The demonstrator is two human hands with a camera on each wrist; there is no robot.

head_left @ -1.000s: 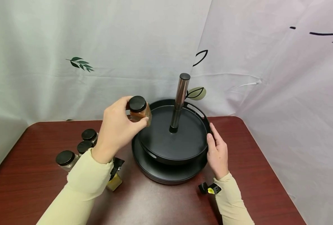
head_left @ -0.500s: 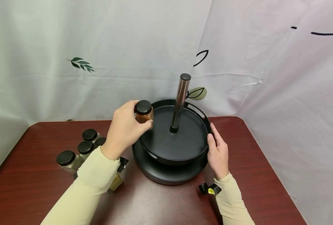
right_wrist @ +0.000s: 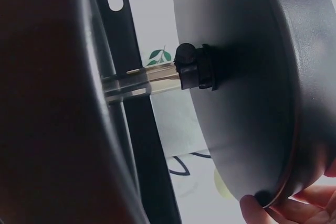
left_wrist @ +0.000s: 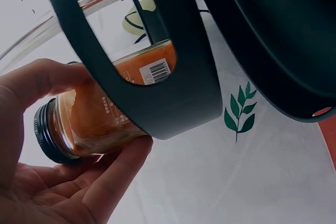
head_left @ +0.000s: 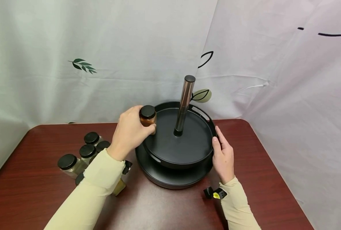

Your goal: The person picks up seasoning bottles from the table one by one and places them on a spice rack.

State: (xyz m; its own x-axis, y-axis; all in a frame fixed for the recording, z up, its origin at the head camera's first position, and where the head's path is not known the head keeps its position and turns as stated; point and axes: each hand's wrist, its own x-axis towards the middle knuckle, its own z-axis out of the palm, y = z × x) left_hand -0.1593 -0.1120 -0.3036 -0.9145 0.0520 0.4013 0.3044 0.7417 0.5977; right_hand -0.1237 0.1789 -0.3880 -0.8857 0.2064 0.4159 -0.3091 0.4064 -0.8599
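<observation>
My left hand (head_left: 130, 129) pinches a square spice jar (head_left: 148, 118) with a black lid and orange-brown powder, between thumb and fingers. The jar is upright at the left side of the upper tier of a black two-tier turntable rack (head_left: 170, 153). In the left wrist view, the lower end of the jar (left_wrist: 86, 121) shows through a slot in the tier's wall; whether it touches the tier floor, I cannot tell. On the opposite side, my right hand (head_left: 223, 156) grips the upper tier's rim, its fingertips (right_wrist: 254, 211) curled at the edge in the right wrist view.
Several black-lidded spice jars (head_left: 69, 164) stand on the table's left, partly hidden by the left sleeve. A yellowish jar (head_left: 119, 187) shows beside that sleeve. From the rack rises a metal post (head_left: 184, 102). A white curtain (head_left: 144, 48) hangs behind the dark red table (head_left: 262, 191).
My left hand has brought the spice jar rightward and down, to the upper tier's left edge. The right hand stays on the rim.
</observation>
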